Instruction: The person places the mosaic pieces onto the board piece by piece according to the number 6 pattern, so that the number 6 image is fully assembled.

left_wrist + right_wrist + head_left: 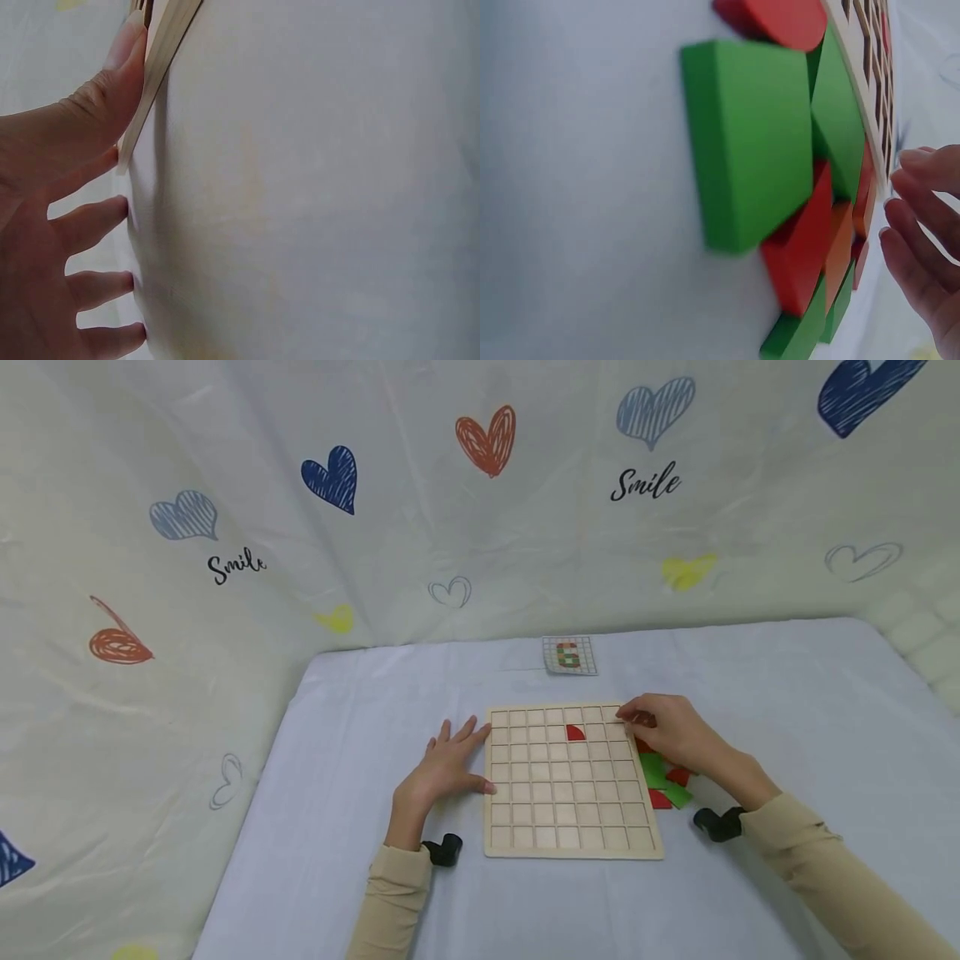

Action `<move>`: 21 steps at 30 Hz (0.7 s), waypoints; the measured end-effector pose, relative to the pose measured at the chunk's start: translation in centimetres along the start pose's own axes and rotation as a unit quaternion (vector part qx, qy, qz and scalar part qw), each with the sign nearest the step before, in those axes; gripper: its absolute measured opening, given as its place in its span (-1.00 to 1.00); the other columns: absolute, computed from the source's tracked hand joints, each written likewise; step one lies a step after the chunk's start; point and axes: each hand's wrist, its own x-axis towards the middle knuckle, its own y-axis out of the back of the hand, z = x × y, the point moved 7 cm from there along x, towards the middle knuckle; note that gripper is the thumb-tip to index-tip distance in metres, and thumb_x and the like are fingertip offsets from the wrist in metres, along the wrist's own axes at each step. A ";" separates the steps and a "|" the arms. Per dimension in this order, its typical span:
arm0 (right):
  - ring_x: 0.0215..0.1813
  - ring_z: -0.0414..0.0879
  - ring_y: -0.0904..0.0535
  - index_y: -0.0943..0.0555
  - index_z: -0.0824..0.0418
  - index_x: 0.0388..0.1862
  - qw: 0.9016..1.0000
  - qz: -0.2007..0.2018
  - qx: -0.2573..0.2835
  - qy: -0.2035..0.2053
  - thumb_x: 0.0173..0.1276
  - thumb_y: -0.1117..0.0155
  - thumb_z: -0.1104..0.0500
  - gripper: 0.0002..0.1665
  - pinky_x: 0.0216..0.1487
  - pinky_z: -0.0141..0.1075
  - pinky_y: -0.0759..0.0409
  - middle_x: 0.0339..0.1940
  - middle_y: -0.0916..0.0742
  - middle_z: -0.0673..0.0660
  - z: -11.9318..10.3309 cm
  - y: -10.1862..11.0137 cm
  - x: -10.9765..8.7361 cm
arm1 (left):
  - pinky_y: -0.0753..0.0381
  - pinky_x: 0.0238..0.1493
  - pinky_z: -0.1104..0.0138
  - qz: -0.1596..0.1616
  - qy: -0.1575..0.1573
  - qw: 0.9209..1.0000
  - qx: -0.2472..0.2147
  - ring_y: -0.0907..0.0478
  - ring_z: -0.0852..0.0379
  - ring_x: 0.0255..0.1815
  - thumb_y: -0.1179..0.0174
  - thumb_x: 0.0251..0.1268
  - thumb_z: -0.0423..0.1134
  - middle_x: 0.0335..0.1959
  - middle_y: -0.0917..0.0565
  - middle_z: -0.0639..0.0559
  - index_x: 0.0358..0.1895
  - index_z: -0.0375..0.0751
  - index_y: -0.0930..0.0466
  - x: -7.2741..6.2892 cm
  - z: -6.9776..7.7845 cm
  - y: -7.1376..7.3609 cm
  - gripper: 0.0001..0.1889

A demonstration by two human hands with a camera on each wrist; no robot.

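A pale wooden grid board point(558, 814) lies flat on the table, with one red quarter-round piece point(575, 732) in a cell of its second row. My left hand point(442, 768) is spread at the board's left side. In the left wrist view its thumb point(124, 64) rests against the board's edge point(161, 75). Over the board's upper right corner hovers my right hand point(667, 727), its fingers loosely bent. No piece shows between those fingertips in the right wrist view. Below that hand lies a pile with a green block point(757, 142), red block point(799, 247) and orange block point(838, 244).
Behind the board lies a small pattern card point(570, 656) with a coloured figure on a grid. A white cloth point(360, 718) covers the table. A printed curtain point(420, 527) with hearts hangs behind it. Black wrist devices point(444, 850) sit at both cuffs.
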 end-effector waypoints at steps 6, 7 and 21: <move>-0.19 0.02 -0.65 -0.74 0.37 -0.05 1.000 0.011 -0.026 -0.006 0.32 -0.40 0.35 -0.77 -0.07 -0.01 -0.72 -0.18 -0.79 0.19 0.9 0.9 -0.8 | 0.19 0.63 -0.27 0.001 -0.002 1.000 0.001 0.33 -0.34 0.71 -0.57 0.07 -0.01 0.71 -0.01 0.00 0.65 0.08 -0.16 0.1 -0.2 -0.1 0.05; -0.19 0.02 -0.65 -0.75 0.37 -0.05 0.999 0.012 -0.030 -0.007 0.32 -0.41 0.35 -0.77 -0.08 -0.01 -0.72 -0.19 -0.79 0.19 1.0 1.0 -0.8 | 0.19 0.63 -0.27 0.000 -0.001 1.000 0.001 0.33 -0.34 0.71 -0.56 0.07 0.00 0.71 0.00 0.01 0.65 0.09 -0.16 0.1 -0.2 -0.2 0.06; -0.13 0.06 -0.57 -0.74 0.40 0.00 0.999 -0.029 -0.040 -0.005 0.28 -0.43 0.36 -0.71 -0.09 -0.06 -0.66 -0.10 -0.77 0.25 1.5 0.6 -0.6 | 0.18 0.62 -0.28 0.000 -0.002 1.000 0.000 0.33 -0.35 0.71 -0.56 0.07 -0.01 0.71 0.00 -0.01 0.65 0.06 -0.16 -0.1 0.1 0.0 0.05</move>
